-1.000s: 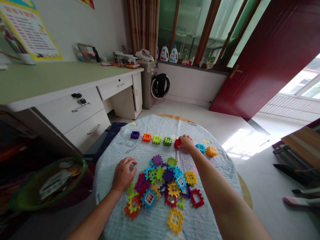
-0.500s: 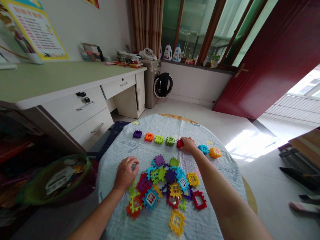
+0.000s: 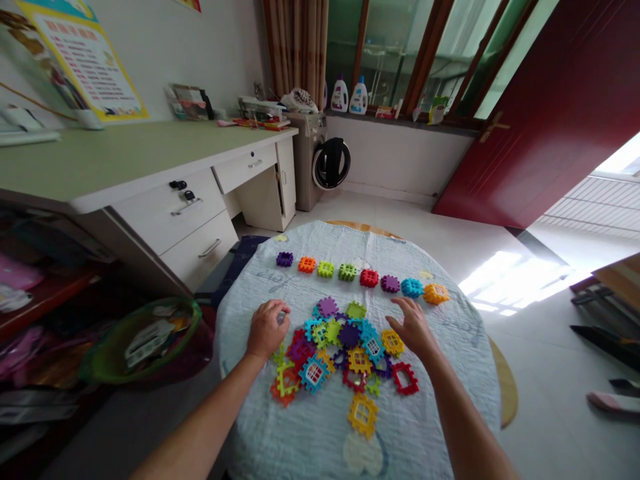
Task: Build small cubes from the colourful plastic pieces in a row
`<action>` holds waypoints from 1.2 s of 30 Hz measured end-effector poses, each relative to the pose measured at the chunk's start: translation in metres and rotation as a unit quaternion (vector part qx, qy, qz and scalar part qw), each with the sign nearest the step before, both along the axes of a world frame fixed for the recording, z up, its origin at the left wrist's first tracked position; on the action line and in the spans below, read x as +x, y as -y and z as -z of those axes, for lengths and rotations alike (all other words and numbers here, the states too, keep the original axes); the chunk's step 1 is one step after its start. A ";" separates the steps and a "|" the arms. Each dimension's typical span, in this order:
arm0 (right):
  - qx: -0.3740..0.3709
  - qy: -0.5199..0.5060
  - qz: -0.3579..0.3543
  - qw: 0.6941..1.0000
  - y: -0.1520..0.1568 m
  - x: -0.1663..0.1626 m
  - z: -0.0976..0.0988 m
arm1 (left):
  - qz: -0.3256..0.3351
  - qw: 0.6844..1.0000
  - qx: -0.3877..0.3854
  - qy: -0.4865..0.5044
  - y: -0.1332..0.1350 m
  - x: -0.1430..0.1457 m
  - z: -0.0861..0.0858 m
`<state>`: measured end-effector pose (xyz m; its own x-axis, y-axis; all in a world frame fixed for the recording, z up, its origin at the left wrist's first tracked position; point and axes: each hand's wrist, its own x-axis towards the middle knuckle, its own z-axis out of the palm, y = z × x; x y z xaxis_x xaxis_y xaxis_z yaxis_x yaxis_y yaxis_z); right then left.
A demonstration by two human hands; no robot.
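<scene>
A round table with a pale blue cloth (image 3: 310, 440) carries a row of several small coloured cubes, among them a purple cube (image 3: 285, 259), a red cube (image 3: 369, 277) and an orange cube (image 3: 436, 293). Nearer to me lies a pile of flat toothed plastic tiles (image 3: 340, 350). My left hand (image 3: 267, 327) rests curled at the pile's left edge, fingers closed on something small I cannot make out. My right hand (image 3: 413, 325) hovers over the pile's right side with fingers apart and nothing in it.
A long white desk with drawers (image 3: 165, 200) stands to the left. A green basket (image 3: 145, 340) of odds and ends sits on the floor beside the table. A small washing machine (image 3: 320, 160) is by the window, and a red door (image 3: 545, 107) stands at the right.
My right hand let go of the red cube in the row and drew back over the tile pile. The camera view shifted a little; my left hand kept its place.
</scene>
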<state>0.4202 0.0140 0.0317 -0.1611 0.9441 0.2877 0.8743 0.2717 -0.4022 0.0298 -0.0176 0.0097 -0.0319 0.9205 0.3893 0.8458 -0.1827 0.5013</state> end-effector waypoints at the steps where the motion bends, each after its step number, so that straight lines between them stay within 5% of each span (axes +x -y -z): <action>1: -0.004 -0.008 0.011 1.000 0.012 0.007 0.009 | 0.001 1.000 -0.003 -0.001 0.000 0.000 -0.001; 8: 0.001 -0.026 0.083 0.996 0.053 0.018 0.042 | 0.003 1.000 -0.016 0.007 0.003 0.003 -0.009; 20: 0.011 -0.042 0.099 0.994 0.058 0.011 0.035 | 0.027 0.999 -0.012 0.019 0.001 -0.001 -0.006; 26: -0.002 -0.053 0.109 0.993 0.058 0.010 0.034 | 0.060 0.994 -0.088 0.023 -0.002 0.000 -0.011; 36: -0.008 -0.016 0.118 0.993 0.061 0.005 0.030 | 0.099 0.983 -0.149 -0.036 0.025 0.062 -0.040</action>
